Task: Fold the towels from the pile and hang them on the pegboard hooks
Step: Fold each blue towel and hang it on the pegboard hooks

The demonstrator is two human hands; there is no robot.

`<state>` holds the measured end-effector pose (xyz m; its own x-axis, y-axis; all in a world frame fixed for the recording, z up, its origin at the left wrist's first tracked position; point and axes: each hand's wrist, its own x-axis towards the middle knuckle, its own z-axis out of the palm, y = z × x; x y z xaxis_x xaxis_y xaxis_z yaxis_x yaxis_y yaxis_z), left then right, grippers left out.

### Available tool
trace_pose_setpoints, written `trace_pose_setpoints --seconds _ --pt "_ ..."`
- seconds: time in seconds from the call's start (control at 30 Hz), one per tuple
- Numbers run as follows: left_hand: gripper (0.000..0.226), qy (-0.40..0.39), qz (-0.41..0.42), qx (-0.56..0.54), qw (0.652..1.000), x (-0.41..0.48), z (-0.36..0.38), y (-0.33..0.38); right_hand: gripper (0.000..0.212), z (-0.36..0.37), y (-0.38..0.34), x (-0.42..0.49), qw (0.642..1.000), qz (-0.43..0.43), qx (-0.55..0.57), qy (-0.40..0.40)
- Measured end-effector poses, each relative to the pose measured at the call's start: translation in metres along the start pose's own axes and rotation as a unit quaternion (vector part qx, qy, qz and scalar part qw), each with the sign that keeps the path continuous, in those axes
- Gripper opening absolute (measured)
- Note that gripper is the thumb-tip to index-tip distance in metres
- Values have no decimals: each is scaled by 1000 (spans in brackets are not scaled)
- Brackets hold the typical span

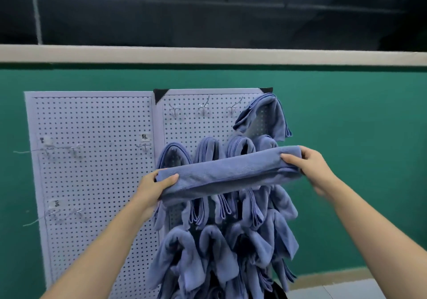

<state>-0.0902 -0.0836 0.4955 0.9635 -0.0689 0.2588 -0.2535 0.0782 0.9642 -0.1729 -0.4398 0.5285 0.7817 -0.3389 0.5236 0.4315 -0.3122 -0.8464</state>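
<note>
I hold a folded blue towel (227, 171) stretched out as a long band in front of the right pegboard panel (191, 125). My left hand (153, 186) grips its left end, thumb on top. Its right end, slightly higher, is gripped by my right hand (310, 167). Several folded blue towels (221, 241) hang in rows on the panel behind and below the band. One more hung towel (265, 114) drapes over the top right hook. Three bare hooks (204, 108) sit along the top row.
The left pegboard panel (92, 160) carries a few bare wire hooks (74, 148) and small labels. Both panels lean against a green wall (346, 160). A pale floor strip (346, 287) shows at the lower right.
</note>
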Motion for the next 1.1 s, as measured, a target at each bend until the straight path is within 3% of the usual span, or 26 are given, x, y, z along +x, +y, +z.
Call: trace_pose_setpoints --seconds 0.27,0.4,0.5,0.6,0.67,0.73,0.8,0.87,1.0,1.1 --pt "14 46 115 -22 992 53 42 51 17 -8 -32 73 994 -79 29 66" --pt "29 78 180 168 966 93 50 63 21 0 -50 109 990 -100 62 76" --pt "27 70 196 371 905 112 63 67 13 12 -72 132 987 -110 88 73" --pt "22 102 222 456 855 109 83 73 11 29 -93 150 986 -112 96 73" --pt "32 151 309 449 825 98 102 74 21 41 -106 161 987 -113 90 69" --pt "61 121 364 390 837 83 130 76 29 54 -117 170 989 -114 76 56" --pt "95 67 346 375 857 76 157 74 36 64 -127 178 990 -112 71 40" --pt "111 70 325 433 838 81 173 68 39 70 -136 185 991 -106 73 31" --pt "96 124 357 472 797 101 179 58 29 66 -144 198 992 -82 89 47" --pt "93 133 370 435 810 104 185 67 18 63 -149 207 986 -62 141 56"
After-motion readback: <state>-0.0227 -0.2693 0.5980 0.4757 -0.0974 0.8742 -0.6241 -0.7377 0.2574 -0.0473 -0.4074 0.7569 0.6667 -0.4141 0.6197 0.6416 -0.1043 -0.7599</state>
